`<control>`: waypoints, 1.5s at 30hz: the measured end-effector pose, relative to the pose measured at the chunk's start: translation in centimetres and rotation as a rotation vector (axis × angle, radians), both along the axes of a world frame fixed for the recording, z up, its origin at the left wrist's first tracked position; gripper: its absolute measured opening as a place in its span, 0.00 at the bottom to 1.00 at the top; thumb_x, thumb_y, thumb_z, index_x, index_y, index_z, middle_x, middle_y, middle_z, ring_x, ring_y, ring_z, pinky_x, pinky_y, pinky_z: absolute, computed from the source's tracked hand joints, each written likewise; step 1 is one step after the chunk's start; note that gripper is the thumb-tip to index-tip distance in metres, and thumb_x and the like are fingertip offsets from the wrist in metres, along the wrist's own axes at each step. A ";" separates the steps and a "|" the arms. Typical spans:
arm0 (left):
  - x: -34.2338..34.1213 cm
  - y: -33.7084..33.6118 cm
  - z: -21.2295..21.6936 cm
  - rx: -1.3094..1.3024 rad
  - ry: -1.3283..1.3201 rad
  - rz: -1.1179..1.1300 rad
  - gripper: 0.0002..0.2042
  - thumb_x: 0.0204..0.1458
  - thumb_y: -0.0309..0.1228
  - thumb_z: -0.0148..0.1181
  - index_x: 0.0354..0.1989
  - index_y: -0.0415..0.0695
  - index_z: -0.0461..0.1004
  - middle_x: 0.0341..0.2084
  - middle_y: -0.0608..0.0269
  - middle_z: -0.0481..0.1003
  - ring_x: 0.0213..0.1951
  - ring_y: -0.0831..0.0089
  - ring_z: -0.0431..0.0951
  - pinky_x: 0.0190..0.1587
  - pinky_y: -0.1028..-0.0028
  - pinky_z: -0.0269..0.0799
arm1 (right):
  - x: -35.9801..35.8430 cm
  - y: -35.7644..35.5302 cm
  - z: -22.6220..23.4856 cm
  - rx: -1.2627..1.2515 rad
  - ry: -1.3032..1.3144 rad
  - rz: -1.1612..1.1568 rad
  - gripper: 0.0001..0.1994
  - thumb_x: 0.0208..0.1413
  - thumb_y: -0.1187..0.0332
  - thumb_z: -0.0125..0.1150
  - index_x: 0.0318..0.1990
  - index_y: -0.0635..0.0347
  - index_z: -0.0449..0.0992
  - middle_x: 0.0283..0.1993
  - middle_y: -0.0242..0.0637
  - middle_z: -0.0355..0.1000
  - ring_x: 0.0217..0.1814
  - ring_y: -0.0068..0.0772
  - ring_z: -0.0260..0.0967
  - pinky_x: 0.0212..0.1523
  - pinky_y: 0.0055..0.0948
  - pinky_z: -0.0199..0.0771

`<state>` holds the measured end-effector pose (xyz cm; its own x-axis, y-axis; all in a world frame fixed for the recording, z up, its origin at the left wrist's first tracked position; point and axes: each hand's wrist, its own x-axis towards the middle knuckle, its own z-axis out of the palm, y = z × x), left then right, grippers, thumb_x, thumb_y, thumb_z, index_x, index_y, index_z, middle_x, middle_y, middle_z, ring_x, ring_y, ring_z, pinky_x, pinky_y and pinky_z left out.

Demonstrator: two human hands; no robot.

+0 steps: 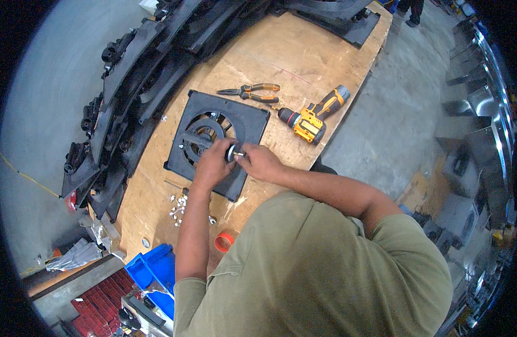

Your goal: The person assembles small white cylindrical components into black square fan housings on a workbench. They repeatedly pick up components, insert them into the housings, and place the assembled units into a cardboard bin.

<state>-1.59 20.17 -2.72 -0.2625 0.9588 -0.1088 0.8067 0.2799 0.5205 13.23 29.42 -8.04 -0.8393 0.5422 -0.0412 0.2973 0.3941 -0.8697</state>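
A square black plastic frame [200, 104] with a round opening lies flat on the wooden table [258, 48]. Over its near right part, my left hand [213, 165] is closed on a small round part [231, 153] with a pale rim. From the right, my right hand [260, 163] pinches a small shiny metal piece [239, 154] against that round part; its exact kind is too small to tell. Inside the frame's opening sits a black ring with a bracket [197, 139], partly hidden by my left hand.
Beyond the frame lie orange-handled pliers [260, 87]; right of them is a yellow cordless drill [310, 124]. Several small white fittings [178, 212] and an orange-red ring [224, 242] lie nearer me. Stacked black frames [140, 84] line the left edge. A blue bin [151, 269] stands lower left.
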 end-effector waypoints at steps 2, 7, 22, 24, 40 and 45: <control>0.0 0.0 0.0 -0.011 0.007 -0.002 0.27 0.39 0.24 0.70 0.51 0.46 0.71 0.46 0.51 0.75 0.49 0.49 0.76 0.51 0.60 0.73 | -0.1 0.2 0.2 -0.007 -0.062 0.067 0.19 0.65 0.57 0.48 0.37 0.68 0.75 0.33 0.58 0.75 0.39 0.64 0.74 0.44 0.57 0.73; 0.2 -0.1 0.2 0.035 0.041 -0.018 0.25 0.41 0.24 0.69 0.52 0.46 0.71 0.46 0.51 0.75 0.48 0.48 0.76 0.50 0.59 0.73 | -0.3 0.6 0.3 0.083 -0.142 0.043 0.19 0.65 0.58 0.48 0.36 0.68 0.73 0.33 0.58 0.74 0.39 0.64 0.74 0.43 0.56 0.73; -0.1 0.0 -0.2 0.020 0.030 -0.024 0.25 0.42 0.24 0.69 0.52 0.46 0.71 0.45 0.51 0.75 0.49 0.49 0.76 0.50 0.59 0.73 | -0.3 0.7 -1.0 -0.115 -0.015 0.140 0.18 0.64 0.58 0.50 0.46 0.67 0.71 0.40 0.55 0.75 0.41 0.60 0.75 0.44 0.53 0.75; -0.1 -0.1 -0.3 0.020 0.007 -0.015 0.25 0.41 0.25 0.69 0.51 0.46 0.71 0.46 0.51 0.75 0.50 0.49 0.76 0.51 0.60 0.73 | -0.1 0.7 -0.9 0.111 -0.020 0.122 0.18 0.65 0.57 0.49 0.44 0.67 0.72 0.37 0.55 0.75 0.41 0.61 0.75 0.45 0.53 0.74; -0.2 -0.1 -0.2 0.016 0.014 -0.030 0.27 0.39 0.24 0.70 0.52 0.46 0.71 0.46 0.52 0.75 0.50 0.50 0.76 0.52 0.60 0.73 | 0.0 0.7 -0.3 -0.058 -0.053 0.124 0.20 0.62 0.53 0.51 0.39 0.65 0.75 0.33 0.55 0.76 0.39 0.60 0.76 0.42 0.54 0.74; -0.1 -0.2 -0.2 0.005 0.016 -0.021 0.26 0.40 0.24 0.69 0.52 0.47 0.71 0.47 0.52 0.75 0.50 0.50 0.76 0.52 0.60 0.74 | 0.0 0.5 -0.2 0.263 -0.063 0.088 0.19 0.62 0.53 0.52 0.40 0.63 0.76 0.33 0.53 0.76 0.38 0.58 0.76 0.40 0.52 0.75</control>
